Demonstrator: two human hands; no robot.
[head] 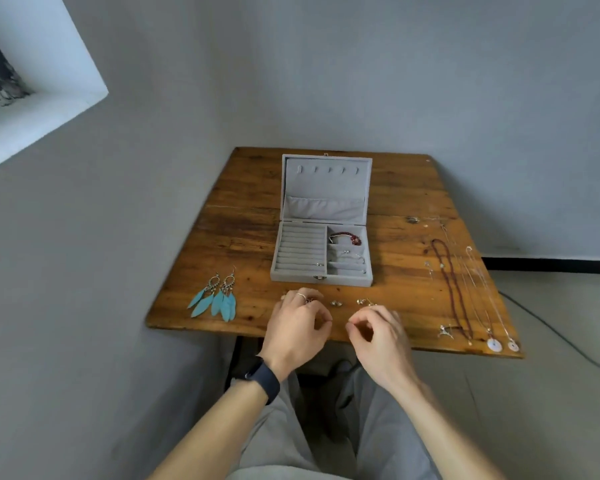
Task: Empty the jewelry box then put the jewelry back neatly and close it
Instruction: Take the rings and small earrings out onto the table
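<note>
A: What is seen toward the table's left edge?

B: A pair of turquoise feather earrings [217, 296] is laid near the front-left corner of the wooden table [243, 209], side by side.

A: And in the middle?

B: The grey jewelry box [298, 277] is set open mid-table, its lid raised toward the far edge. A small ring [319, 264] is lodged in the ring rolls on the left, and a red bead bracelet [345, 238] is kept in the far right compartment. Thin silvery pieces are seen in the two nearer right compartments, too small to be told apart.

A: How are the hands held?

B: Both are held over the front edge, just before the box. The left hand [297, 327], with a dark watch [262, 377] at its wrist, is curled, thumb and forefinger nearly met. Something reddish is half hidden under its fingers, and whether anything is gripped cannot be told. The right hand [381, 336] is curled likewise, fingertips drawn close; its hold cannot be told either. Small metal studs [335, 303] are scattered between hands and box.

A: And by the right edge?

B: A dark red bead necklace [454, 289] and fine chains [478, 289] are stretched along it, the chains barely made out. Two pale disc pendants [494, 345] are laid at the front-right corner.
</note>
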